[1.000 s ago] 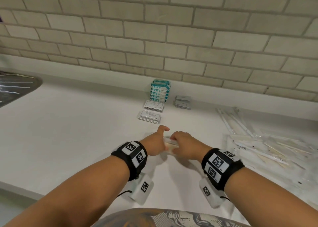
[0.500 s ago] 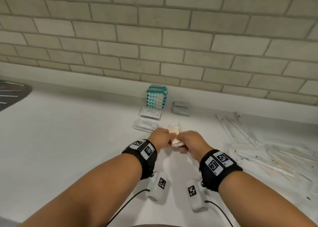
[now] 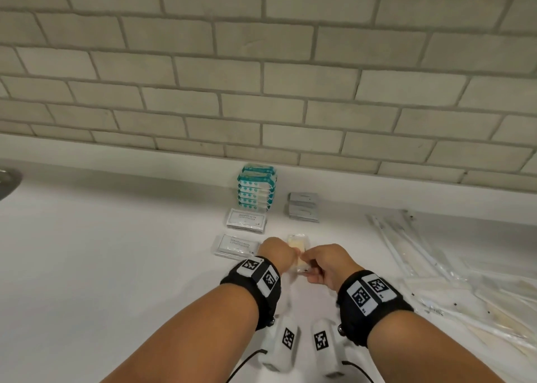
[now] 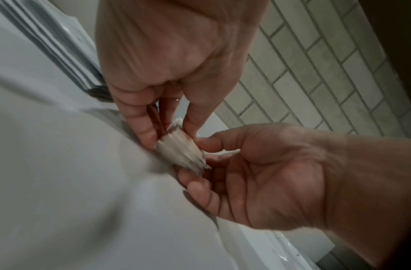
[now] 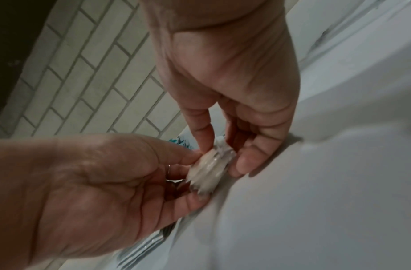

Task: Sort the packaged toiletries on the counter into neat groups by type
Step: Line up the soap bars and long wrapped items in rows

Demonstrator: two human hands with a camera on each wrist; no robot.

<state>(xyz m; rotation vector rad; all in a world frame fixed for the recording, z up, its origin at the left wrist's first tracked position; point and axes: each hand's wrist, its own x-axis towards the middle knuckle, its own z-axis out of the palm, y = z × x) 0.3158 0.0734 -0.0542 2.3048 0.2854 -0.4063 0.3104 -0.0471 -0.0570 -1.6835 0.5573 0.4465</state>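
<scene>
1. Teal packs [image 3: 257, 188], grey sachets [image 3: 303, 207] and white shampoo packets [image 3: 246, 221] already sit in tidy piles by the wall.
2. Both hands, left hand [image 3: 278, 255] and right hand [image 3: 328, 263], pinch a small stack of cream packets [image 3: 297, 244] low over the counter [image 3: 116, 252].
3. Long clear wrapped sticks [image 3: 436, 266] on the right still look messy.

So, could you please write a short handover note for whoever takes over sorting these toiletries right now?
Left hand and right hand together pinch a small stack of clear-wrapped cream packets just over the counter.
Done: teal packs stacked at the wall, grey sachets piled beside them, two piles of shampoo sachets in front.
Left: set down the held stack as its own group, then sort the long clear-wrapped items scattered on the right.
</scene>
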